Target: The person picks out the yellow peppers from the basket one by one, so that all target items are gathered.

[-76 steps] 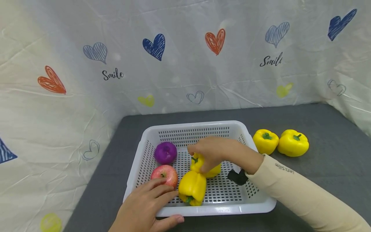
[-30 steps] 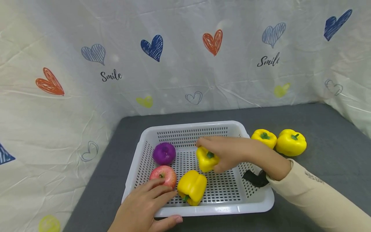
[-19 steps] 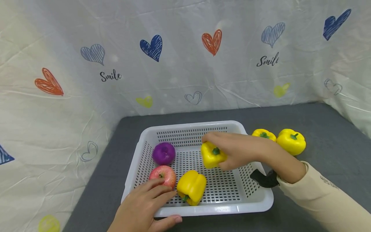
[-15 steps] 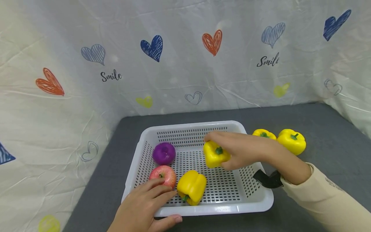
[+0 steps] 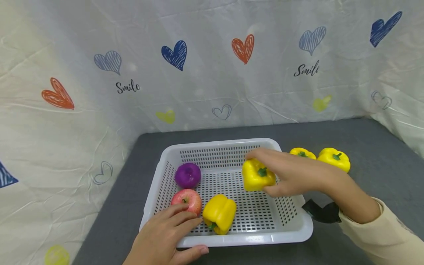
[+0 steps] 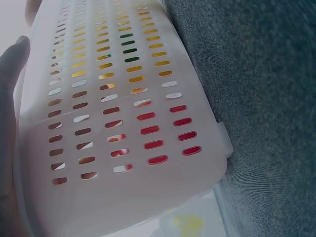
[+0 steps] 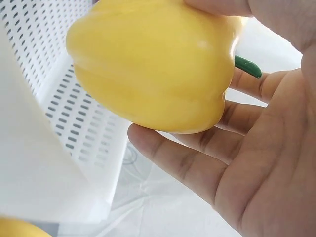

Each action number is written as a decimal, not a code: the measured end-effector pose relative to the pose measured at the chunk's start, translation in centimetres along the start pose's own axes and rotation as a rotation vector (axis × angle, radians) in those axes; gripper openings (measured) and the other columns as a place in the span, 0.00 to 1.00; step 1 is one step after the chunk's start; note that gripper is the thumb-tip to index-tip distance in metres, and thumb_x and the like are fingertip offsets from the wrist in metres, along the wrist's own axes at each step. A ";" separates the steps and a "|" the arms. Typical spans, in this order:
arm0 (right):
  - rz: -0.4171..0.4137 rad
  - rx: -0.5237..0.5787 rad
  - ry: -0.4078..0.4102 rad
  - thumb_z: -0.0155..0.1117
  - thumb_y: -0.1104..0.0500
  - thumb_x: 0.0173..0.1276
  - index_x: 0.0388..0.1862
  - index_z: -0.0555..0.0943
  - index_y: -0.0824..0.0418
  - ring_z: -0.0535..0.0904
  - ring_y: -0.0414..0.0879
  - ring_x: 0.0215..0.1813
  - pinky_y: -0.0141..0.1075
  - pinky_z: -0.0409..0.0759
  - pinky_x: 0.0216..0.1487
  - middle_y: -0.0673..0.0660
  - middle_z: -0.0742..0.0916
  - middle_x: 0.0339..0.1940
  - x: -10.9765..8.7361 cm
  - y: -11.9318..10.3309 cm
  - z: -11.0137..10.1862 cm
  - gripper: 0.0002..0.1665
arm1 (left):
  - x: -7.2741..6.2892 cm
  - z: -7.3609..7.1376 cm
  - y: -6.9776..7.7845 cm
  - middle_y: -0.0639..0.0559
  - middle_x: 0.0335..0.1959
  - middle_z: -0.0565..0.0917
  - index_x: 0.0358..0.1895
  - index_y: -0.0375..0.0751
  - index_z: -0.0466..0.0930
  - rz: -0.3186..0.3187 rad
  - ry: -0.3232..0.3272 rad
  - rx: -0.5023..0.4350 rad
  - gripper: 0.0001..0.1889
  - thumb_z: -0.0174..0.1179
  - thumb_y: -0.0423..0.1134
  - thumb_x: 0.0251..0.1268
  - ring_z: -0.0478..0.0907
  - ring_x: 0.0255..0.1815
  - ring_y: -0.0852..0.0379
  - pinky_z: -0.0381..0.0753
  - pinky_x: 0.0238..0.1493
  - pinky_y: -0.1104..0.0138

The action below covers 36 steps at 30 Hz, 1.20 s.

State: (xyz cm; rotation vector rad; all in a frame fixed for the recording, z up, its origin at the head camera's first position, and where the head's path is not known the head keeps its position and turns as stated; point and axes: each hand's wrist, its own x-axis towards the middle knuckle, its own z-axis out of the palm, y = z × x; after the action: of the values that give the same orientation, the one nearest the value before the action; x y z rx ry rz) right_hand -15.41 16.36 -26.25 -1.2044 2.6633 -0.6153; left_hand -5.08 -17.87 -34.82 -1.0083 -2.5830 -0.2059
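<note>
In the head view my right hand (image 5: 291, 173) holds a yellow bell pepper (image 5: 256, 176) over the right part of the white perforated basket (image 5: 255, 241). The right wrist view shows the fingers (image 7: 182, 158) and thumb against the held pepper, its green stem towards the palm. My left hand (image 5: 169, 232) rests over the basket's front-left rim, its fingers relaxed beside a red apple (image 5: 188, 200) and its thumb stretched along the front. Inside the basket, another yellow bell pepper (image 5: 220, 213) lies on its side near those fingertips. A round purple vegetable (image 5: 187, 175) sits behind the apple.
Right of the basket, two more yellow bell peppers, a nearer-to-basket pepper (image 5: 302, 152) and an outer pepper (image 5: 334, 158), stand on the dark grey cloth (image 5: 374, 165); my right arm partly covers them. A white curtain (image 5: 205, 84) printed with hearts hangs behind.
My right hand has lifted the yellow bell pepper from beside the other one in the basket and carried it rightward. The left hand and the other things stay put.
</note>
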 end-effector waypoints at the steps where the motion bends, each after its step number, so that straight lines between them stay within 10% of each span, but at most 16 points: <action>1: -0.004 -0.005 0.010 0.71 0.61 0.58 0.70 0.65 0.55 0.74 0.40 0.47 0.39 0.80 0.51 0.46 0.76 0.58 -0.2 0.0 0.0 0.41 | 0.0 0.0 0.0 0.64 0.53 0.84 0.56 0.56 0.86 0.001 0.001 0.000 0.30 0.56 0.72 0.63 0.77 0.59 0.56 0.79 0.59 0.56; 30: -0.019 -0.158 0.249 0.78 0.62 0.53 0.74 0.66 0.45 0.71 0.40 0.60 0.41 0.82 0.53 0.46 0.73 0.68 -5.6 -0.1 -1.2 0.51 | 0.0 0.2 0.0 0.62 0.53 0.85 0.55 0.55 0.86 0.027 0.035 0.002 0.30 0.57 0.72 0.62 0.78 0.57 0.55 0.79 0.57 0.57; 36: -0.036 -0.155 0.293 0.79 0.62 0.53 0.72 0.68 0.46 0.71 0.38 0.58 0.28 0.76 0.57 0.43 0.75 0.66 -6.3 0.1 -1.3 0.49 | 0.0 0.2 0.0 0.62 0.52 0.85 0.55 0.55 0.86 0.029 0.037 0.004 0.30 0.57 0.71 0.62 0.78 0.57 0.55 0.80 0.57 0.57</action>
State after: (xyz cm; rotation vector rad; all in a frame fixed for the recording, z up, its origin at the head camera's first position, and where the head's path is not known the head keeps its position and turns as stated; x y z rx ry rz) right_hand -11.72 21.50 -25.34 -1.2934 2.9862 -0.6460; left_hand -5.12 -17.87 -35.01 -1.0304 -2.5323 -0.2094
